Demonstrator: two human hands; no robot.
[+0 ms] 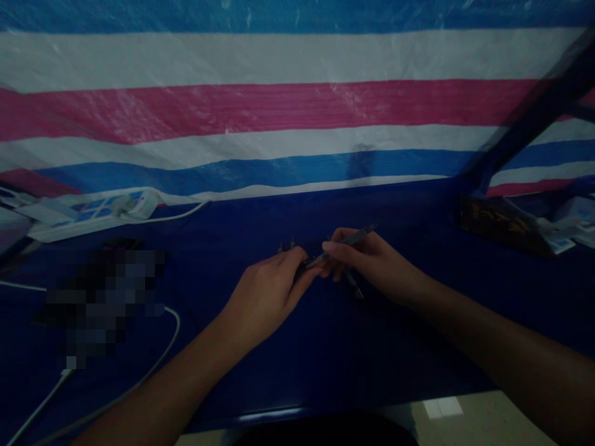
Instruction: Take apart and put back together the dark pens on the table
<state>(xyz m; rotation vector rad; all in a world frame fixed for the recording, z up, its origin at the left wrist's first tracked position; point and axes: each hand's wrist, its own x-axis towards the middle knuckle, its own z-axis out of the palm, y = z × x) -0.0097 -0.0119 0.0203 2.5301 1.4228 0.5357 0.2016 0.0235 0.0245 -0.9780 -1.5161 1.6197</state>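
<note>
Over the middle of the dark blue tabletop, my right hand (360, 251) is closed on a slim dark pen (356, 239), which slants up to the right. My left hand (272, 285) is closed around the pen's lower left end, its fingers pinched close to my right fingertips. The exact tip of the pen is hidden between the hands. Just below my right hand, a second thin pen-like piece (356, 288) slopes down to the right. Two small dark tips (292, 242) stick up behind my left knuckles; what they belong to is hidden.
A white power strip (106, 207) with plugs lies back left. A blurred-out dark device (106, 291) with white cables (174, 328) is on the left. A dark block (504, 224) stands at right by a blue post (525, 118). Striped sheeting (279, 108) hangs behind.
</note>
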